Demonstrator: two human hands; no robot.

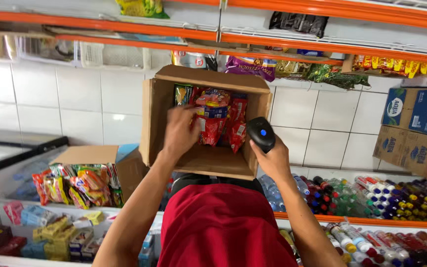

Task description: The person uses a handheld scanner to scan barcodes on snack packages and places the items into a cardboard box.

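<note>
Looked like the pick-and-scan step: left hand (180, 129) was inside the cardboard box (155, 106), fingers curled onto the red snack packets (213, 118) just past its fingertips. Right hand (273, 158) gripped the black barcode scanner (261, 133) tight. Next move probably needed one packet lifted clear of the rest.

A white shelf (124, 217) with an orange edge runs below the left hand (180, 131). On it, left of this hand, stands an open cardboard box (92, 154) of snack packets. Below the right hand (273, 160), bottles (371, 193) lie in rows on it.
</note>
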